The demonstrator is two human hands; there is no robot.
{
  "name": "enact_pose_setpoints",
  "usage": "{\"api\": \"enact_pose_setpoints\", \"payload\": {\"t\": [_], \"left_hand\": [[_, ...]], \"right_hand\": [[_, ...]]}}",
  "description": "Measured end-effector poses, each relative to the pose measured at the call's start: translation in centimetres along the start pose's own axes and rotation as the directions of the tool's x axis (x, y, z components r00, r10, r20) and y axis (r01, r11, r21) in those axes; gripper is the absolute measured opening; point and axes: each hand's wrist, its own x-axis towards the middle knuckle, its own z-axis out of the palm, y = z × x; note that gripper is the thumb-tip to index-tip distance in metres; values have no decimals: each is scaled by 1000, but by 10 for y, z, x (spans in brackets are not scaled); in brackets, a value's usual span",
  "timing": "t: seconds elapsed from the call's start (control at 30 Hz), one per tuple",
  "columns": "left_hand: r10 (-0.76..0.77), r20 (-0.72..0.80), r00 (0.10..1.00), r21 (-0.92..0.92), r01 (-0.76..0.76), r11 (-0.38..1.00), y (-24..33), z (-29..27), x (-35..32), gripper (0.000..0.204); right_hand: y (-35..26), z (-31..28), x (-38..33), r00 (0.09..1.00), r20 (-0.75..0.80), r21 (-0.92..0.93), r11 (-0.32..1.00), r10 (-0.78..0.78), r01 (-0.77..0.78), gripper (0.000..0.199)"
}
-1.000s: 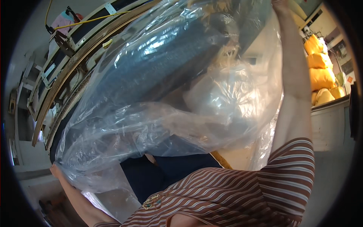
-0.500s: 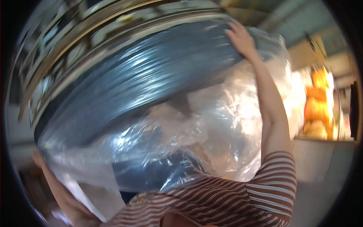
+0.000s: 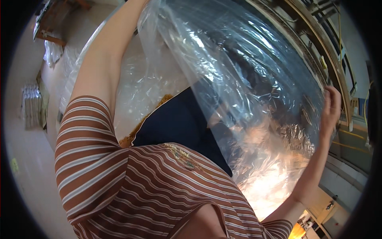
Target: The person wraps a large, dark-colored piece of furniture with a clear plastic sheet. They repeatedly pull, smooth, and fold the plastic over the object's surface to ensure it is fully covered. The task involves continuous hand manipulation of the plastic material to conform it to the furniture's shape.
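I hold a large clear plastic bag up in front of me, and it fills most of the view. A dark blue cloth item lies under and behind its lower part, with a strip of brown fuzzy material at its left edge. My right hand grips the bag's right edge with curled fingers. My left arm, in a brown striped sleeve, reaches up along the bag's left side. Its hand is cut off at the top of the picture.
A metal frame with rails and yellow cables runs along the upper right. A stack of white flat items lies on the pale floor at left. Crumpled plastic and a wooden piece sit at the upper left.
The view has swung round. The bag now stretches from top centre to the right. My right hand has come down from the top to the bag's right edge, and my left arm has risen.
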Motion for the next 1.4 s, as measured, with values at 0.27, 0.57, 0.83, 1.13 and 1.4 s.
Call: {"api": "enact_pose_setpoints", "payload": {"t": [0.27, 0.57, 0.83, 1.13, 1.4], "left_hand": [[-29, -189, 981, -264, -23, 964, 28, -11, -15, 22], [-25, -566, 824, -236, -132, 963, 13, 7, -8, 14], [-116, -534, 837, -362, -102, 927, 17, -3, -6, 14], [-88, -637, 766, -317, -156, 936, 6, 2, 2, 11], [-17, -668, 744, -210, -167, 963, 6, 0, 6, 12]], "right_hand": [[-216, 245, -35, 709, 641, 614, 751, -295, -243, 49], [-258, 410, -52, 441, 732, 658, 707, -519, -260, 22], [-225, 163, -21, 303, 854, 517, 762, -424, -390, 28], [-151, 96, -56, 639, 765, 170, 934, 76, -315, 28], [-78, 17, -87, 779, 538, -62, 936, 323, -345, 29]]}}
